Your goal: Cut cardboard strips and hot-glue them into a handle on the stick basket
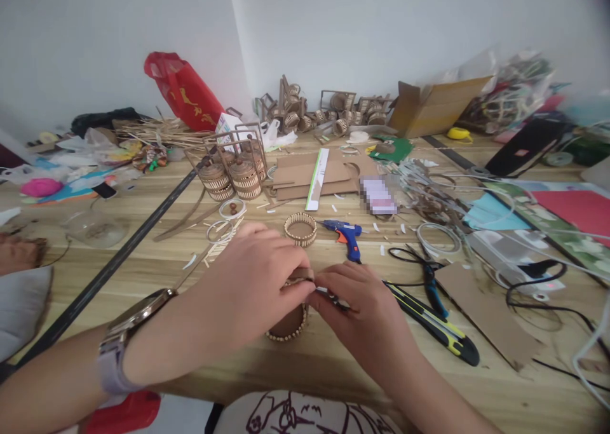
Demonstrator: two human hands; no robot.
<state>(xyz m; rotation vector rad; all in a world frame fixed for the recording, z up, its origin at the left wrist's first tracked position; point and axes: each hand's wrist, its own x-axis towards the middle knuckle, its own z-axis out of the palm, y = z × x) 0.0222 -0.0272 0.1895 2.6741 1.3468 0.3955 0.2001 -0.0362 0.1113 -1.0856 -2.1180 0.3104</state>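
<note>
My left hand (267,269), with a watch on its wrist, pinches a small brown strip (301,274) between thumb and fingers. Touching the strip's right end, my right hand (359,300) has its fingers pressed together around something small and dark, too hidden to name. Beneath my hands lies a round piece edged with light beads or stick ends (286,337), partly covered. A similar small round basket (300,229) sits just beyond my hands. Right of it, a blue glue gun (349,236) rests on its side.
A black and yellow cutter (433,326), pliers (434,291) and a cardboard piece (486,313) lie to the right. Farther back are lidded baskets (245,176), cardboard sheets (290,176) and a ruler (317,180). A long black bar (119,256) crosses the left side. Another person's hand (19,254) shows far left.
</note>
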